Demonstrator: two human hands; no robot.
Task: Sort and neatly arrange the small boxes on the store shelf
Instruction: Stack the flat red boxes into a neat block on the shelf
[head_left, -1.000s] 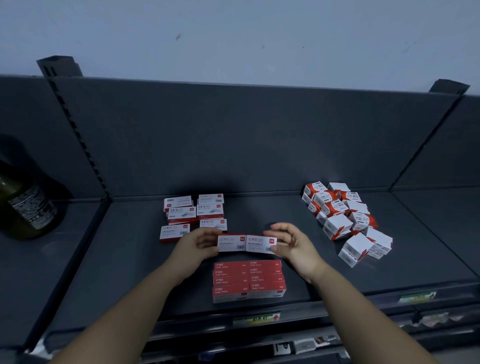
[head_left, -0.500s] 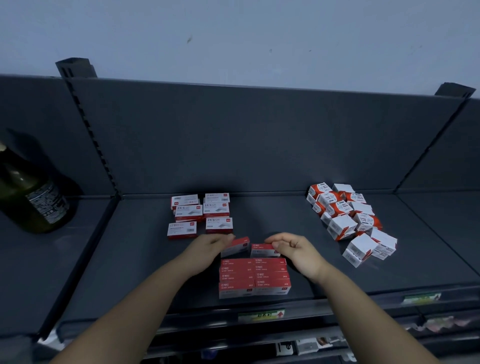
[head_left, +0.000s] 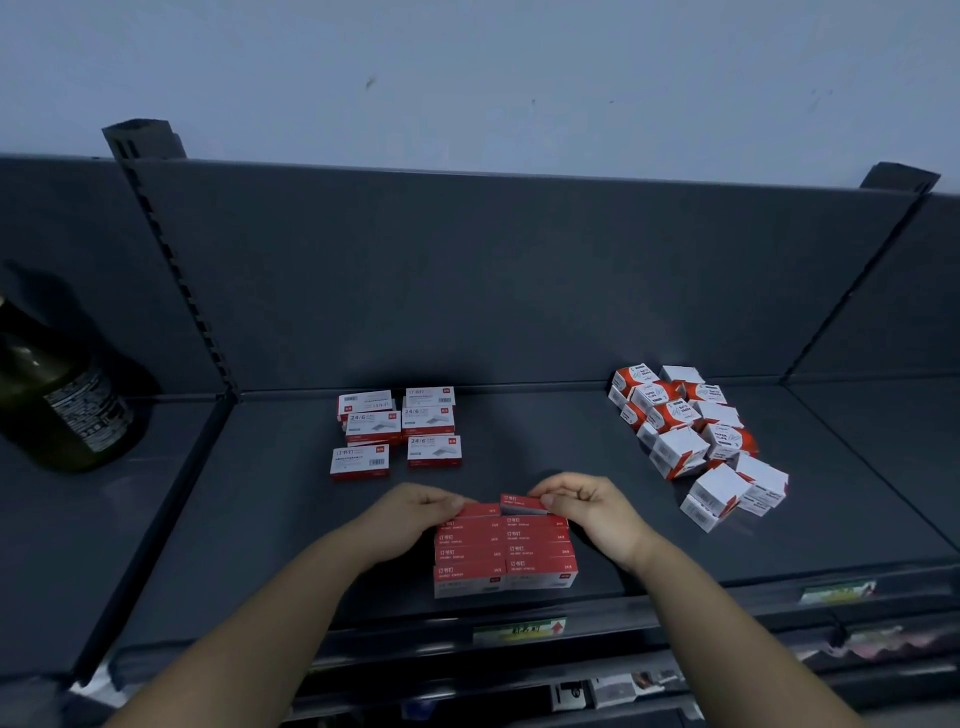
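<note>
Nearest, a green-and-red paper price label (head_left: 519, 630) sits on the front rail of the dark grey metal shelf (head_left: 260, 509). Just behind the rail, a block of flat red cardboard boxes (head_left: 506, 561) lies in two columns. Their sides touch and their long edges run parallel to the rail.

Both hands are at the far edge of this block. The left hand (head_left: 415, 514) has its fingers curled and pinches the left red box (head_left: 480, 510), which lies low against the left column. The right hand (head_left: 592, 512) has its fingers curled likewise and pinches the right red box (head_left: 519, 503), which is tilted above the right column. The two held boxes are just beside each other.

Farther back, left of centre, a group of flat white boxes with red trim (head_left: 397, 431) lies in two rough columns, some of them stacked. To the right, well apart, a loose heap of white-and-orange cube boxes (head_left: 696, 441) lies at mixed angles.

In the bay to the left stands a dark green glass bottle (head_left: 62, 405) with a label. A dark grey back panel (head_left: 467, 286) closes the shelf, and a pale wall (head_left: 467, 78) rises above it.
</note>
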